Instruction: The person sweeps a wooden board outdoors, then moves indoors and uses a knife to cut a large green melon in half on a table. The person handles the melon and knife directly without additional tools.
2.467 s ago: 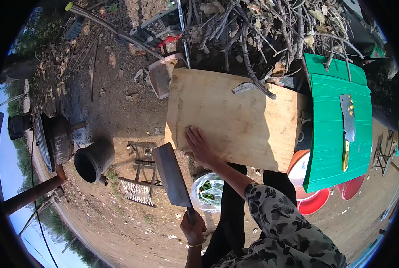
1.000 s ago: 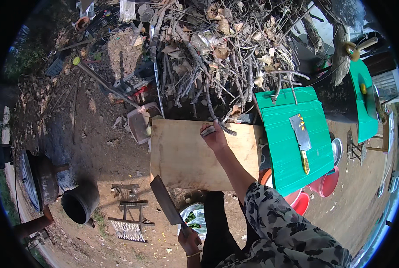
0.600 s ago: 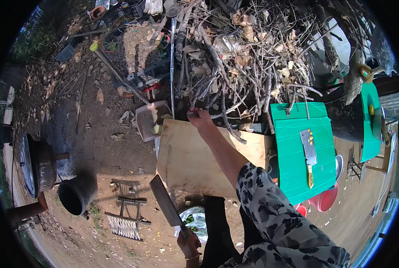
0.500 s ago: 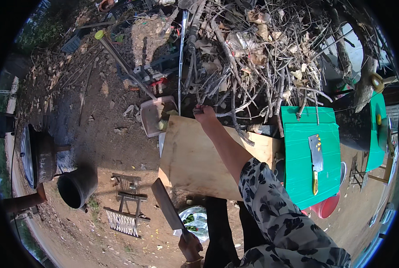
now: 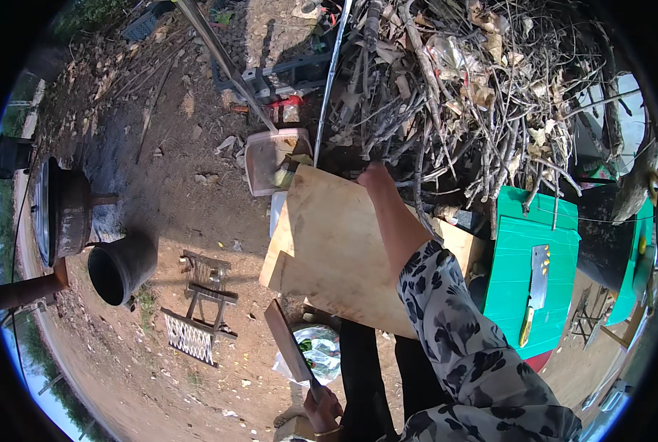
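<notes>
My left hand is low in the view, shut on the handle of a cleaver whose broad blade points up and to the left. My right arm, in a patterned sleeve, reaches across a large pale wooden board. My right hand is at the board's far edge, right beside a pile of dry branches. The fingers are hidden from here, so I cannot see whether they hold anything.
A green table to the right carries a second cleaver. A pinkish tub lies beyond the board. On the dirt to the left are a black pot, a metal stove and a small wooden rack. A bag of greens sits below the board.
My right hand slid from the board's near side to its far edge by the branches. The view tilted upward. My left hand kept the cleaver low.
</notes>
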